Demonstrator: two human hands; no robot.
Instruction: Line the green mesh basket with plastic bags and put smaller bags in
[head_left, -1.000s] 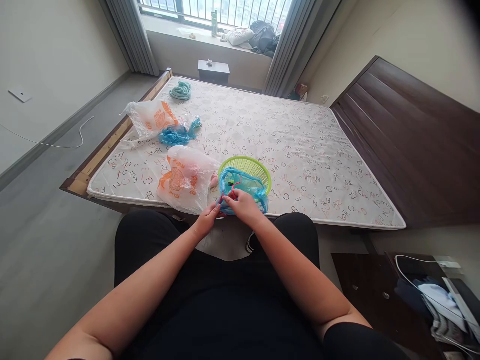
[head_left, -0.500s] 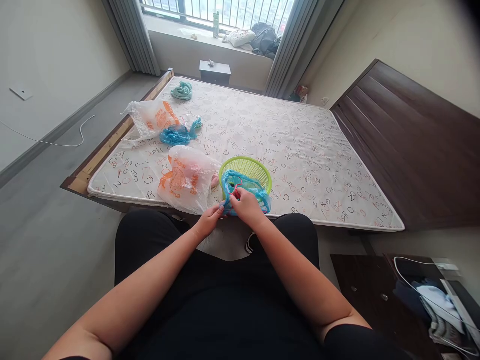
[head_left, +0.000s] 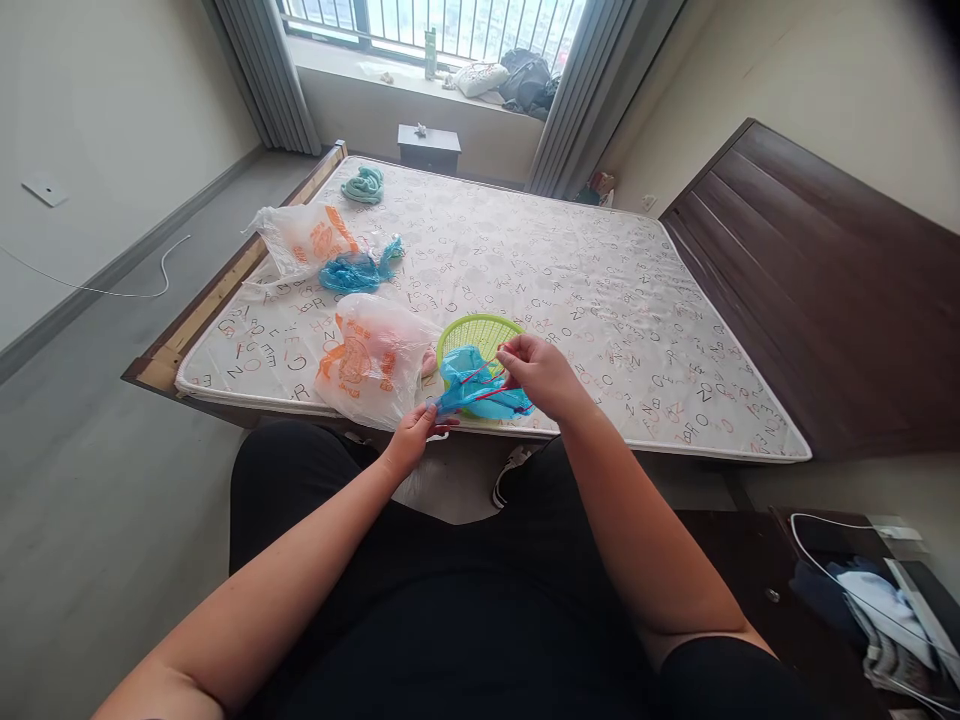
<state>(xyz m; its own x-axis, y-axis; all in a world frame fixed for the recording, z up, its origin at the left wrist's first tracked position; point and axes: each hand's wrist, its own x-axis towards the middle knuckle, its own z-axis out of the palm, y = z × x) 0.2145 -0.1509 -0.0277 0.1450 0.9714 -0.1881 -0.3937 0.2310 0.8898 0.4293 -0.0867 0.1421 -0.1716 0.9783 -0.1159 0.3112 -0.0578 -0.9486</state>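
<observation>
A thin blue plastic bag (head_left: 469, 385) lies partly over a green mesh basket (head_left: 480, 325) at the near edge of the mattress. My left hand (head_left: 414, 435) pinches the bag's gathered left end. From the bag a red drawstring (head_left: 491, 395) stretches up to the right, and my right hand (head_left: 544, 375) has its fingers closed on it. Just left of the basket sits a white plastic bag with orange print (head_left: 364, 355), something pinkish showing through it.
Farther left on the mattress (head_left: 600, 290) lie another orange-printed bag (head_left: 304, 235), a crumpled blue bag (head_left: 360, 268) and a coiled mint-green cloth (head_left: 364, 185). A dark headboard (head_left: 810, 270) stands at right. Clothes (head_left: 885, 605) rest on the low cabinet at lower right.
My right hand has moved right and slightly up, drawing the red drawstring out taut. The blue bag's mouth has bunched together toward my left hand, which moved slightly left.
</observation>
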